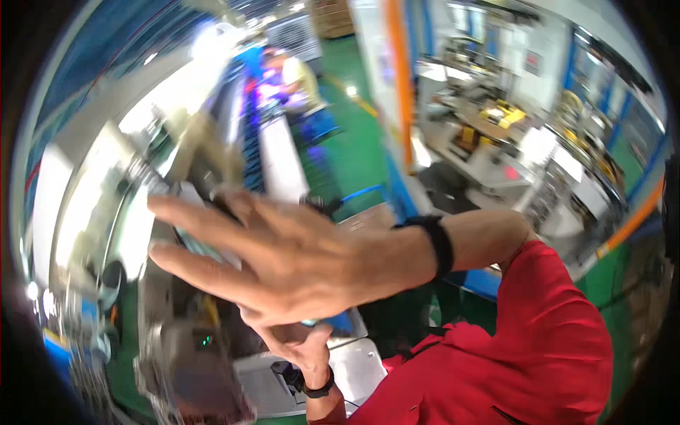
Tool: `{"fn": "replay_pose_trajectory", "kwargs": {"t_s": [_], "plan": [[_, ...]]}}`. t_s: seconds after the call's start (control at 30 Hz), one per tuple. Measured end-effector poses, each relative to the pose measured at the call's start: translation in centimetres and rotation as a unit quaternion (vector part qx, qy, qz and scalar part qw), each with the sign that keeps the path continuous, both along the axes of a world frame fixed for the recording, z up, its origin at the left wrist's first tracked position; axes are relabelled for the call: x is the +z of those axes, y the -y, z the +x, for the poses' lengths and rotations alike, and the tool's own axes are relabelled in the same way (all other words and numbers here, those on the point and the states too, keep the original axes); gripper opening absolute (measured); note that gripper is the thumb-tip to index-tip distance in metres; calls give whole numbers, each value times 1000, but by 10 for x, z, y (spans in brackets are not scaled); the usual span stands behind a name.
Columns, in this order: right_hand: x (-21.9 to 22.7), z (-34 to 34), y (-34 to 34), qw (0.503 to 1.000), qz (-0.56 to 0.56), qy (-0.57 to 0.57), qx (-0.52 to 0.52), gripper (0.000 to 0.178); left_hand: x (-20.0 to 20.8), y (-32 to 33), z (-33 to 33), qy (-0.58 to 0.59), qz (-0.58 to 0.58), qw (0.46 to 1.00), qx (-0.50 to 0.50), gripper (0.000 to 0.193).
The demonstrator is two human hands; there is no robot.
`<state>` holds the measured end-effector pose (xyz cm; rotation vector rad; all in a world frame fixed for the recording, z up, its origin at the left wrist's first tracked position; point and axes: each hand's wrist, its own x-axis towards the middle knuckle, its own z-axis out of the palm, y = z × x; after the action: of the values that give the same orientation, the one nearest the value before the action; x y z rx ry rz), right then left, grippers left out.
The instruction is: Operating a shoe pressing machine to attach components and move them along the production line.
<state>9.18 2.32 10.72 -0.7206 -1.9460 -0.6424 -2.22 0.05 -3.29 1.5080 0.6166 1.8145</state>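
My right hand reaches across the middle of the view from the right, with a black band on its wrist. Its fingers are stretched out and spread toward the left. Beyond the fingertips are a blurred silvery part and dark shapes; I cannot tell whether the fingers touch them. Lower down, my left hand comes up from the bottom edge, also wearing a black wristband. Its thumb shows, while its other fingers are mostly hidden behind my right hand. A white tray or surface lies beneath it.
A boxy grey machine with small green lights stands at lower left. Ahead, a long conveyor line runs away toward a person working there. To the right, an orange post stands before a cluttered workbench.
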Motion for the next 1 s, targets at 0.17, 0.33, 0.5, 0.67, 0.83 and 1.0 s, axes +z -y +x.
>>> {"fn": "replay_pose_trajectory", "kwargs": {"t_s": [0.17, 0.33, 0.5, 0.67, 0.83, 1.0], "plan": [[-27, 142, 83, 964, -183, -105, -161, 93, -22, 30, 128, -6, -149, 970, -192, 52], [-97, 267, 219, 781, -306, -536, -92, 83, -25, 75, 244, 85, -288, 827, -476, 51], [-184, 348, 294, 601, -224, -756, -128, 56, -49, 154, 363, -84, -246, 787, -560, 71], [-208, 441, 413, 596, -131, -729, -310, 57, -66, 216, 488, -264, -211, 683, -647, 64], [-233, 499, 491, 592, -36, -692, -410, 63, -125, 260, 636, -335, -247, 668, -617, 87], [-226, 528, 548, 526, -5, -682, -509, 57, -182, 290, 782, -476, -117, 752, -440, 76]]}}
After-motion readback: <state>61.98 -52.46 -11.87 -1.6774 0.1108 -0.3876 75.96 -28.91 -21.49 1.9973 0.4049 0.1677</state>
